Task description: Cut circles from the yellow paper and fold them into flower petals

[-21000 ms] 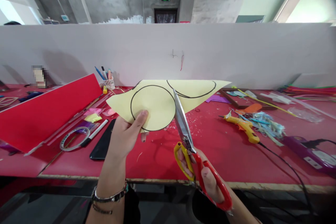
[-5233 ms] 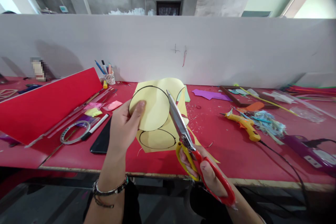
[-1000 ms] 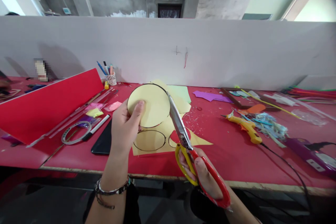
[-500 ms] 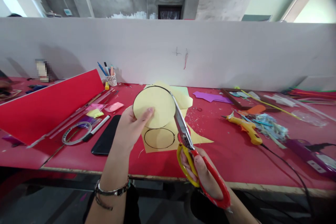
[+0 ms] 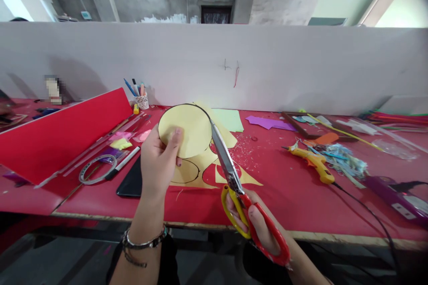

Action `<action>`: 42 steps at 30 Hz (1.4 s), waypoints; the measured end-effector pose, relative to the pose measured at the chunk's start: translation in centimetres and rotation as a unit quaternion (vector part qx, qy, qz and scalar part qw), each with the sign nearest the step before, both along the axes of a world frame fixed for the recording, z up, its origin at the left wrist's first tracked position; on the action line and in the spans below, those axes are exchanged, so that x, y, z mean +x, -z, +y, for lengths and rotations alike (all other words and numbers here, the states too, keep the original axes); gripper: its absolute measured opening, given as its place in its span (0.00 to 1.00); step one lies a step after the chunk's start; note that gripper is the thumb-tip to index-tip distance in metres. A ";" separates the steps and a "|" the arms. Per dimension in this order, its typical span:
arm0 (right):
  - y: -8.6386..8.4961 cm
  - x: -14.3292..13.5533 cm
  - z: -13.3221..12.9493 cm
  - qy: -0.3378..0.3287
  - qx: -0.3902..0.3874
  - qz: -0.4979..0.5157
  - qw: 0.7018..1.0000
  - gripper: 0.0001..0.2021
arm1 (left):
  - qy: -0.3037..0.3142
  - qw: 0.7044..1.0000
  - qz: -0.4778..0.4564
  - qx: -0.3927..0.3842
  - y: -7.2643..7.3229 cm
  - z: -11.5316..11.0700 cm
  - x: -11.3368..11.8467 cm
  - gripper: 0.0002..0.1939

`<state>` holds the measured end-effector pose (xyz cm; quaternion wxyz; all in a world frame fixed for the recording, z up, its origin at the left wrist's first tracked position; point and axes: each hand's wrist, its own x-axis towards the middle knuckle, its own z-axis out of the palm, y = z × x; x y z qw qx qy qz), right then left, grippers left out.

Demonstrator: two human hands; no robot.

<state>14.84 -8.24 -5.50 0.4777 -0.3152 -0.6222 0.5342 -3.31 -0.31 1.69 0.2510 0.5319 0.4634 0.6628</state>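
Note:
My left hand pinches a pale yellow paper sheet by its round part, a disc edged with a black drawn line. The thumb lies on top and the fingers are mostly hidden beneath. My right hand grips large scissors with one red and one yellow handle. Their blades look nearly closed, with the tips touching the disc's upper right edge. Below the disc, the rest of the yellow paper hangs over or lies on the table, bearing another drawn oval and a cut-out hole.
A black phone-like slab, a marker and a tape roll lie left. A red board leans behind them. Purple paper lies at the back. Right are a yellow glue gun with its cord and a purple device.
Both hands have shifted slightly left, carrying the yellow paper and scissors along. The paper has turned a little, uncovering more of the pale green sheet behind.

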 end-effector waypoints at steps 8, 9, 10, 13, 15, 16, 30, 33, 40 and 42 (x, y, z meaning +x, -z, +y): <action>0.3 0.5 0.2 -0.033 0.025 -0.011 0.999 0.21 | -0.004 0.999 0.035 -0.014 -0.1 -0.3 -0.1 0.13; 0.3 0.5 0.2 -0.028 0.031 -0.016 0.999 0.21 | -0.003 0.999 0.041 -0.016 -0.2 -0.4 -0.1 0.13; 0.3 0.6 0.2 -0.024 0.036 -0.019 0.999 0.20 | 0.000 0.999 0.047 -0.019 -0.2 -0.4 -0.1 0.13; 0.3 0.7 0.3 -0.020 0.043 -0.026 0.999 0.20 | 0.014 0.998 0.056 -0.034 -0.4 -0.5 -0.1 0.12; 0.1 0.8 0.4 -0.020 0.050 -0.035 0.998 0.21 | 0.024 0.998 0.046 -0.046 -0.5 -0.6 0.0 0.13; 0.0 0.8 0.5 -0.020 0.055 -0.043 0.997 0.21 | 0.029 0.998 0.037 -0.052 -0.6 -0.6 0.0 0.13; 0.9 1.8 0.4 0.022 0.057 -0.091 0.994 0.24 | 0.068 0.994 -0.037 -0.072 0.1 0.3 -0.4 0.13; 0.7 1.8 0.5 0.007 0.054 -0.094 0.994 0.25 | 0.068 0.994 -0.043 -0.072 0.2 0.4 -0.5 0.13; 0.7 1.7 0.5 0.004 0.052 -0.091 0.994 0.26 | 0.094 0.993 -0.028 -0.066 0.1 0.3 -0.5 0.11; 0.6 1.6 0.5 0.005 0.056 -0.089 0.994 0.25 | 0.106 0.992 -0.026 -0.063 0.2 0.4 -0.5 0.11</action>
